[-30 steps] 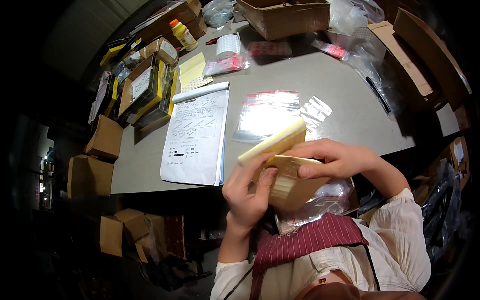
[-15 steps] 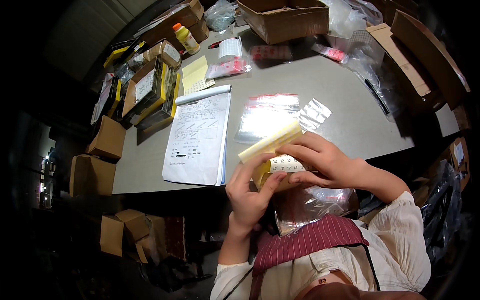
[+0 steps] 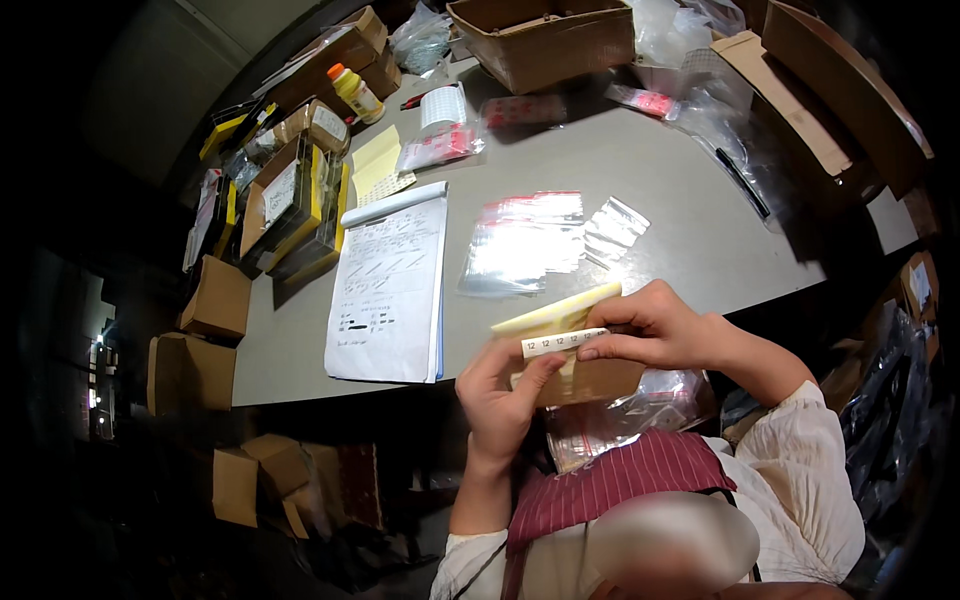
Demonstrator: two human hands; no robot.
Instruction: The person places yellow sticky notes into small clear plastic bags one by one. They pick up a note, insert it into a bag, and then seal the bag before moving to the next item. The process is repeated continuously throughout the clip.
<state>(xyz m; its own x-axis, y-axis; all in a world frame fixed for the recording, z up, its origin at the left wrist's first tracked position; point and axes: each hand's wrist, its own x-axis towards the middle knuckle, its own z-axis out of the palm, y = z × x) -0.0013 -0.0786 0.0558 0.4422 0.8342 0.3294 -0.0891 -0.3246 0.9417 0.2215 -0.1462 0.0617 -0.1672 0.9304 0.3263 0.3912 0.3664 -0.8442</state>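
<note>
Close to my body, just past the table's near edge, I hold a curled sheet of small number stickers in both hands. It has a pale yellow backing, and one narrow printed row faces up. My left hand grips the sheet's left end, thumb against the printed row. At the other end, the thumb and fingers of my right hand pinch that row. Beyond the hands, a fan of clear zip bags with red top lines lies on the table, beside several loose shiny clear strips.
A handwritten notepad lies at left on the grey table. Yellow-and-black boxes, a yellow bottle and a cardboard box stand behind. A black marker lies at right. More clear bags rest below my hands.
The sticker sheet has been bent further, so fewer printed rows face up. My right fingers have closed in to a pinch on the row. The whole view has shifted slightly.
</note>
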